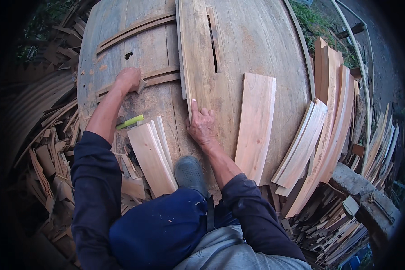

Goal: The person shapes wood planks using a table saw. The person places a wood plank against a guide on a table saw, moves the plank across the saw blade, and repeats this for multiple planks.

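Note:
My left hand is closed around a small wooden block, of which only one end shows. It is over the nearer of two curved wooden strips on the worn wooden tabletop. My right hand grips the near end of a long wooden board running away from me. Its index finger lies along the board's left edge and the other fingers are curled. Right of the board, a narrow dark slot opens in the tabletop. A pale curved plank lies to the right of my right hand.
Cut curved pieces stand near my shoe, beside a yellow-green strip. More curved planks lean at the table's right edge. Wood offcuts are heaped on the left, with stacked slats at lower right. Sawdust dots the tabletop.

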Available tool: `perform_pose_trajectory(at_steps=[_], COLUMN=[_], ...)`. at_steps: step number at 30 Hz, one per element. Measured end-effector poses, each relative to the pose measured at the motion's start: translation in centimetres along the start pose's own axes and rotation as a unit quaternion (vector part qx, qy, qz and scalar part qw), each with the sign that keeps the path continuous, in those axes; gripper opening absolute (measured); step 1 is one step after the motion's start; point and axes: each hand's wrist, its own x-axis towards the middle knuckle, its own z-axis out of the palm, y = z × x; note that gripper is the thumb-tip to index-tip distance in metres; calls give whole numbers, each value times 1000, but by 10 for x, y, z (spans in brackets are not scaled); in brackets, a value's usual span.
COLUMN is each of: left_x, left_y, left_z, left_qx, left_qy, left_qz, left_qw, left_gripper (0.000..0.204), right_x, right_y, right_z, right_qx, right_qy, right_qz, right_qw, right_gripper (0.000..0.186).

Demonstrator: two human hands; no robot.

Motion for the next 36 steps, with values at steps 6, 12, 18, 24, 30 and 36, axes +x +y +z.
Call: perform_pose_trajectory(at_steps=[6, 12, 18, 24, 30, 36], left_x=[5, 30, 10, -3, -18, -45], left_y=[4, -55, -2, -17, 9, 47], left_z=[-26, 30, -20, -32, -16, -34], left_qx=[-255, -243, -353, -245, -1, -66], left_qy=[-160, -111, -81, -162, 1, 182], left_qz=[-156, -101, -188, -112, -32, -42], left_qw=[941, 958, 913, 949, 1000, 980], left_gripper=[36, 46, 45, 30, 31, 39], right_x=[-4, 6, -4, -10, -102, -106], right_y=[6, -14, 9, 0, 64, 71], right_z=[3, 4, -2, -56, -144, -150], right_qx=[2, 29, 1, 66, -148, -144], right_qy=[14, 12, -13, -52, -81, -90], right_qz=[2, 5, 23, 43, 361, 358], right_qw=[1000, 999, 1000, 996, 917, 918], right_gripper=[73, 75, 71, 85, 118, 128])
